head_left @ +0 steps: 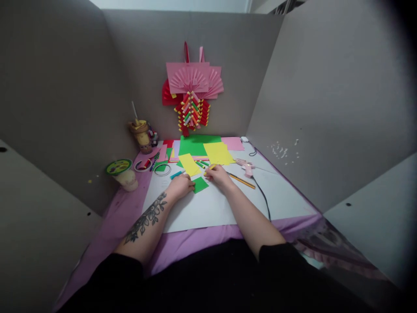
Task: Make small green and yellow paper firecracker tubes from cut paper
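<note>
Landmark: the small green square (201,185), on the white sheet (202,215) between the hands.

Containers, L to R: lidded cup (128,181), well left of the square, pale contents showing through the wall. Straw cup (143,139), farther back left of the square, yellowish upper part, darker toward the base. White ring (137,168), left and back of the square, with a red roll (145,164) in its opening.

Things, L to R: clear ring (163,170), left of the square. Teal marker (177,174), nearer the square, just beyond the left hand (181,187). Left fingers are on the square's left edge; can't tell whether pinching or only pressing. Yellow strip (189,164), just behind the square. Right hand (218,176), right of the square and slightly back, fingers closed on a small yellow piece (212,166). Yellow sheet (219,153), behind that hand. Orange pencil (243,181) right of the square; pink glue gun (246,168) behind the pencil, its cable (265,200) running toward the front edge, in the way on that side.

Edges: left panel (65,108) beyond the lidded cup; bare white sheet in front of the square, up to the purple cloth (192,243); more bare sheet right of the cable, then right panel (312,108).
</note>
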Available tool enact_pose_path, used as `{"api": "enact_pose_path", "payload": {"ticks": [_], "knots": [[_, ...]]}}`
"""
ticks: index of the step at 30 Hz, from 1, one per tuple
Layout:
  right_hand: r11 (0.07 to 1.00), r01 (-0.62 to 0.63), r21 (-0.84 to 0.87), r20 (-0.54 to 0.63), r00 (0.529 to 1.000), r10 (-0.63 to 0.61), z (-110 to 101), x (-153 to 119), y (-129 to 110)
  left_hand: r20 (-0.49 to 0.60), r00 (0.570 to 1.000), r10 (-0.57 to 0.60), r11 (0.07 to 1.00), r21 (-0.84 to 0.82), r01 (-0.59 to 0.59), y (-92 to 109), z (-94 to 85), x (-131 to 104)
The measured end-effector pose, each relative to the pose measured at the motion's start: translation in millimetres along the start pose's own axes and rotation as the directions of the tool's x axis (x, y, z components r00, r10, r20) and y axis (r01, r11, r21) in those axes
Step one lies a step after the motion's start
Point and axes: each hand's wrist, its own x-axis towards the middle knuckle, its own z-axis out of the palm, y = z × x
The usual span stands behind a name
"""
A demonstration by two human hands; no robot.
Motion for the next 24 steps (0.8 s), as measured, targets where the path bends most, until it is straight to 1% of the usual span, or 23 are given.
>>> {"api": "enact_pose_path", "payload": {"ticks": [2, 3, 6, 9, 12, 18, 20, 24], "knots": [[0.997, -0.076, 0.022, -0.026, 0.997, 0.077, -5, -9, -9, 0.004, 0.999, -0.034, 0.999, 0.022, 0.034, 4, -0.4, 0], [0.992, -0.122, 0.033, -0.017, 0.992, 0.122, -8, -13, -14, 0.003, 0.999, -0.048, 0.998, 0.031, 0.047, 6, -0.7, -1], [0.965, -0.25, 0.08, 0.107, 0.965, 0.241, -14, -24, -28, -0.001, 0.997, -0.075, 0.996, 0.055, 0.075, 8, -1.2, -2], [0.94, -0.314, 0.136, 0.213, 0.936, 0.281, -18, -30, -34, -0.003, 0.997, -0.077, 0.995, 0.066, 0.077, 8, -0.7, -2], [0.925, -0.33, 0.191, 0.259, 0.925, 0.276, -19, -31, -36, -0.006, 0.998, -0.066, 0.996, 0.058, 0.066, 7, 0.1, -1], [0.905, -0.344, 0.249, 0.297, 0.917, 0.267, -17, -30, -33, -0.02, 0.997, -0.08, 0.996, 0.028, 0.081, 7, -1.0, -2], [0.907, -0.339, 0.251, 0.291, 0.92, 0.263, -15, -29, -31, -0.021, 0.996, -0.089, 0.996, 0.028, 0.089, 8, -1.9, -2], [0.925, -0.305, 0.229, 0.234, 0.939, 0.252, -8, -24, -26, -0.032, 0.993, -0.11, 0.994, 0.021, 0.111, 7, -3.1, -2]]}}
